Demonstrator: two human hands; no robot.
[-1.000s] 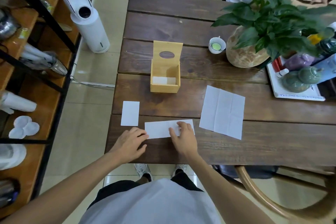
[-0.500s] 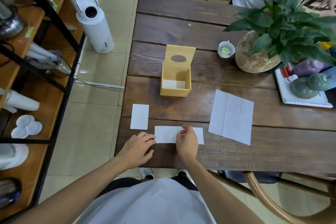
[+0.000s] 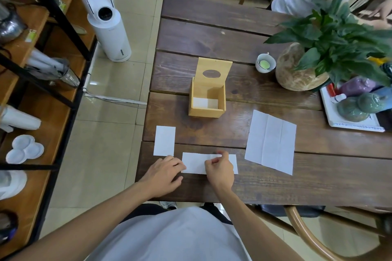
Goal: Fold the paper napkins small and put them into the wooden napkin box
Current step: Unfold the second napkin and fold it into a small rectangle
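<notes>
A long folded strip of white napkin lies near the table's front edge. My left hand rests flat with its fingertips on the strip's left end. My right hand lies over the strip's right half, its thumb and fingers pinching the top edge. A small folded napkin lies to the upper left. An unfolded napkin lies flat to the right. The wooden napkin box stands open beyond, lid tipped back, with a folded napkin inside.
A potted plant and a small white cup stand at the back right, beside a white tray of teapots. Another person sits at the far right corner. A wooden chair back curves at my right. Shelves and a white fan stand left of the table.
My right hand has changed from pressing flat on the strip to pinching its top edge. My head view has shifted, and the left hand has stayed at the strip's left end.
</notes>
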